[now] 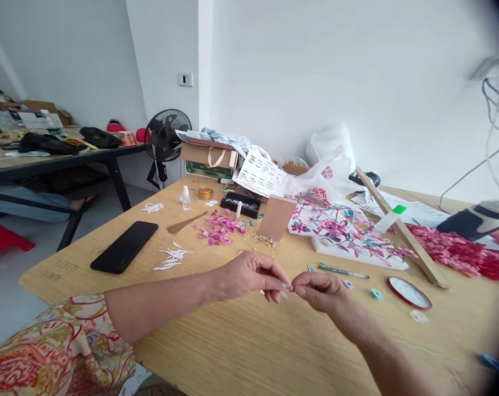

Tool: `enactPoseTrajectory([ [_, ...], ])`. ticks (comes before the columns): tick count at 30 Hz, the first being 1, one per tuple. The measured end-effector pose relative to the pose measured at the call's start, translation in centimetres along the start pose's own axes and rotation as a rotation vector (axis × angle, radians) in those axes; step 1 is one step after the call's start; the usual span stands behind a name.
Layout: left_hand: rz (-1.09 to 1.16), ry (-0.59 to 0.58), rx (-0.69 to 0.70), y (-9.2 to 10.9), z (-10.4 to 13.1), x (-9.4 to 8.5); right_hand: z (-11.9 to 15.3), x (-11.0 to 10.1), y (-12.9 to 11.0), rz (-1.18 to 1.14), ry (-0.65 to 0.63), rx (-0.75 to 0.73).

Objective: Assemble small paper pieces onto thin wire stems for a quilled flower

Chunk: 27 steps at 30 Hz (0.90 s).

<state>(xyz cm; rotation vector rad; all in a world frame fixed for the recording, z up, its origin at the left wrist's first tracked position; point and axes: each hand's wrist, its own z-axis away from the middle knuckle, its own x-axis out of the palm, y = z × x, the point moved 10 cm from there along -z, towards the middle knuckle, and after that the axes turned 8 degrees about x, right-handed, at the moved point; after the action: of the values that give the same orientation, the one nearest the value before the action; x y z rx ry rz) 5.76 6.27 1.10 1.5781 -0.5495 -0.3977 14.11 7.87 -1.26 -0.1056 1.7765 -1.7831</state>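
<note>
Over the near middle of the wooden table (233,341), my left hand (260,275) pinches a small white piece (283,294) between thumb and fingers. My right hand (319,290) meets it from the right, thumb and forefinger pressed together at the same spot; what they grip is too small to name. Pink petals (220,226) lie in a loose pile beyond my hands. White pointed cutouts (173,257) rest on the table left of my hands. Small beads (266,239) sit by an upright brown block (277,218).
A black phone (125,247) lies at the left. Pink flower sprays (344,231) rest on white foam at the right, near a wooden bar (402,231), a pen-like tool (343,270) and a red-rimmed oval (409,292). A small bottle (186,198) stands farther back.
</note>
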Motion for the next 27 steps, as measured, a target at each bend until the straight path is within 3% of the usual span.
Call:
enactPoseTrajectory([
  [4,-0.052,0.207,0.0,-0.7,-0.4,-2.5,1.4,0.9,-0.5,0.222,0.204,-0.103],
  [7,-0.204,0.247,-0.015,-1.3,-0.7,-3.3,2.9,1.9,-2.3,0.528,0.288,-0.183],
  [10,-0.435,0.172,0.027,-0.9,-1.0,-2.8,3.7,2.4,-4.0,0.813,0.296,-0.182],
  [13,-0.71,-0.013,0.148,0.4,-0.9,-0.6,3.6,2.3,-5.4,0.957,0.204,-0.165],
  [16,-0.706,-0.203,0.149,0.5,-0.2,1.6,2.8,1.2,-6.5,0.886,0.087,-0.172],
  [19,-0.391,-0.303,0.033,-0.1,0.6,2.9,1.7,0.2,-5.5,0.636,-0.083,-0.108],
  [22,-0.095,-0.197,-0.04,-0.3,0.8,2.4,0.8,0.4,-3.2,0.263,-0.2,-0.028],
  [24,0.005,-0.061,-0.037,-0.2,0.6,1.2,0.3,0.2,-1.9,0.074,-0.111,-0.017],
  [27,0.045,0.129,-0.008,-0.2,0.4,-0.8,0.4,0.6,-0.3,0.028,0.067,-0.034],
])
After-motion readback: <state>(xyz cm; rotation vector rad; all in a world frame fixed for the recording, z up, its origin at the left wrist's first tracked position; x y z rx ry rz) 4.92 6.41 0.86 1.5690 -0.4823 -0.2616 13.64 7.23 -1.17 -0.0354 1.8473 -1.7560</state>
